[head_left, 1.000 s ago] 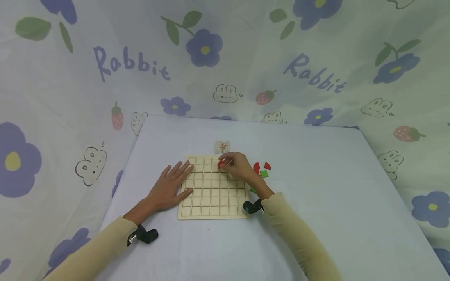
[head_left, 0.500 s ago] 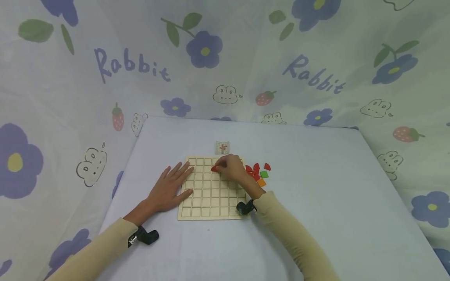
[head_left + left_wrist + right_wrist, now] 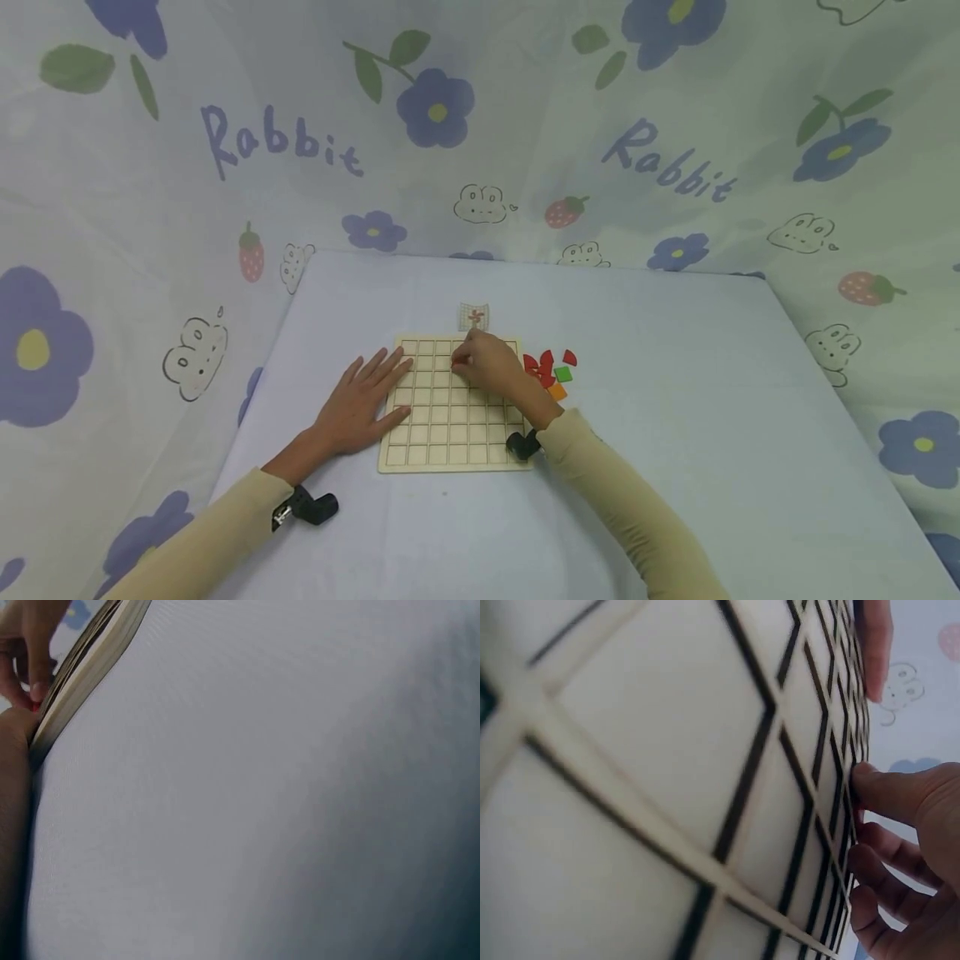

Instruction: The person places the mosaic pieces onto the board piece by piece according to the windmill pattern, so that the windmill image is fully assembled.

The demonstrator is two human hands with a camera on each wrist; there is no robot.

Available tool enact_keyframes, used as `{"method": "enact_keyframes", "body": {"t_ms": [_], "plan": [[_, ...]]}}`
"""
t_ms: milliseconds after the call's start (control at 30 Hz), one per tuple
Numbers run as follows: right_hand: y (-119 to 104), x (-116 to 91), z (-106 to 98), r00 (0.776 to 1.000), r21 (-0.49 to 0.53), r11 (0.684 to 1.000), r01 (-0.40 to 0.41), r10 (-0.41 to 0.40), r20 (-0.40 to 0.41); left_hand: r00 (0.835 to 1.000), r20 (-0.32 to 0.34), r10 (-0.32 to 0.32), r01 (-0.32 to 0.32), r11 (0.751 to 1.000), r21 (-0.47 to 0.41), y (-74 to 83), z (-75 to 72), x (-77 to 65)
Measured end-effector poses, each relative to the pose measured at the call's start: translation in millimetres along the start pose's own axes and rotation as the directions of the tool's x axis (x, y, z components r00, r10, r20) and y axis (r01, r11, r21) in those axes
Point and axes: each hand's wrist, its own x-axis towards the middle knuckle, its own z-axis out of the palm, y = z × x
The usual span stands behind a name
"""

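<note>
A pale wooden grid board (image 3: 438,435) of square cells lies on the table. My left hand (image 3: 358,408) rests on its left edge, fingers spread and straight. Over the upper middle cells, my right hand (image 3: 491,367) pinches a small red piece (image 3: 457,361) between thumb and fingers, low against the board. Most of that piece is covered by the fingertips, so its full shape is hidden. In the right wrist view the thumb and fingers of the right hand (image 3: 907,855) are down at the grid. A trace of the red piece (image 3: 35,706) shows in the left wrist view.
Several red curved-edge pieces (image 3: 547,367) lie right of the board, with a green square (image 3: 563,374) and an orange square (image 3: 557,391). Behind the board is a small card (image 3: 474,317) printed with a grid and a red figure. A printed curtain (image 3: 480,125) surrounds the table.
My right hand has moved left and a little nearer with the red piece, and its fingers now cover more of it. The left hand has stayed on the board.
</note>
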Motion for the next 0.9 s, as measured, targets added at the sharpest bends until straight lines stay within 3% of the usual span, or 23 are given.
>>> {"method": "enact_keyframes", "body": {"t_ms": [200,367,600,767,900], "plan": [[-2.0,-3.4,-2.5,1.000,-0.040,0.999,0.003,-0.003,0.019,1.000,-0.006,0.004,-0.004,1.000,-0.001,-0.1,0.1,0.9],[-0.7,-7.0,0.2,1.000,-0.035,0.999,-0.004,0.004,-0.009,1.000,0.006,0.003,-0.003,1.000,-0.004,0.3,-1.6,-0.6],[1.6,-17.0,4.8,0.997,-0.137,0.990,0.024,-0.033,-0.066,0.999,0.042,0.029,-0.028,0.999,-0.022,-2.4,-1.4,-4.4],[14.7,-30.1,-9.7,0.993,-0.109,0.992,-0.069,0.058,-0.106,0.999,0.033,0.026,-0.025,1.000,-0.012,-3.2,-1.0,-2.3],[35.2,-44.6,-28.2,0.972,-0.084,0.977,-0.194,0.180,-0.148,0.999,0.027,0.024,-0.023,1.000,-0.013,-1.4,-2.5,-0.4]]}}
